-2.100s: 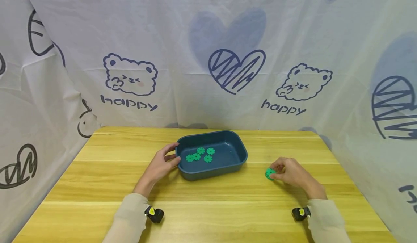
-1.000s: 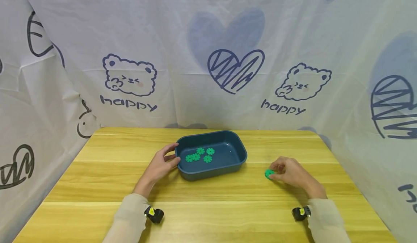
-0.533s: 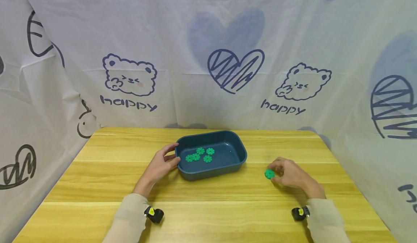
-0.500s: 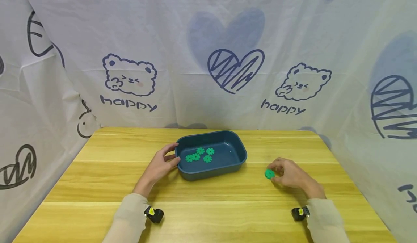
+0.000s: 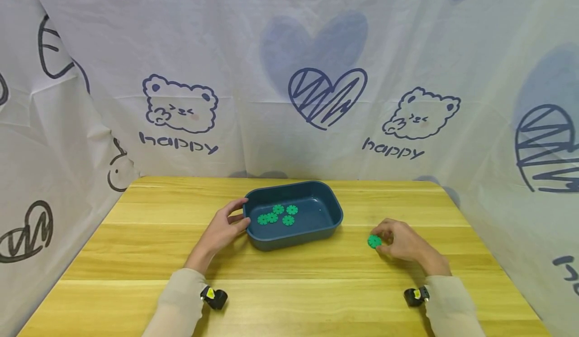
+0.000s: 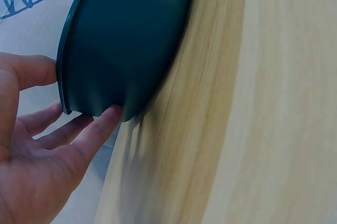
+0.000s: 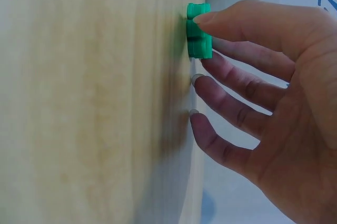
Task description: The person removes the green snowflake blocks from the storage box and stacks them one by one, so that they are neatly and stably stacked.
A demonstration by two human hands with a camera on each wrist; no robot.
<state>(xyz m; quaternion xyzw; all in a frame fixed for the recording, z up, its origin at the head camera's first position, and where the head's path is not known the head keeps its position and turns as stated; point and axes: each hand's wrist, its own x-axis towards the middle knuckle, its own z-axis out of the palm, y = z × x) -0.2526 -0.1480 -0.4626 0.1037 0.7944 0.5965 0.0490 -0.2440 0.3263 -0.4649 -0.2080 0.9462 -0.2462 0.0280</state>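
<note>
A dark blue-green rectangular bin [image 5: 316, 234] stands on the wooden table [image 5: 289, 297], left of the middle. My left hand [image 5: 224, 225] holds the bin's left end, thumb and fingers spread over its rim and outer wall; the left wrist view shows fingertips [image 6: 113, 112] against the wall. Several green notched discs [image 5: 288, 220] lie flat inside, two of them overlapping. To the right of the bin, my right hand [image 5: 401, 240] holds a small stack of green notched discs [image 7: 199, 30] between thumb and index finger, close over the table. The other right fingers are curved and hold nothing.
A white cloth [image 5: 253, 141] printed with bears and hearts hangs behind the table and along both sides. Black cameras [image 5: 216, 298] are strapped at both wrists, over light sleeves [image 5: 176, 302].
My right thumb and fingers have drawn back slightly at the green discs, so more of the top disc shows. The left hand and bin have stayed where they were.
</note>
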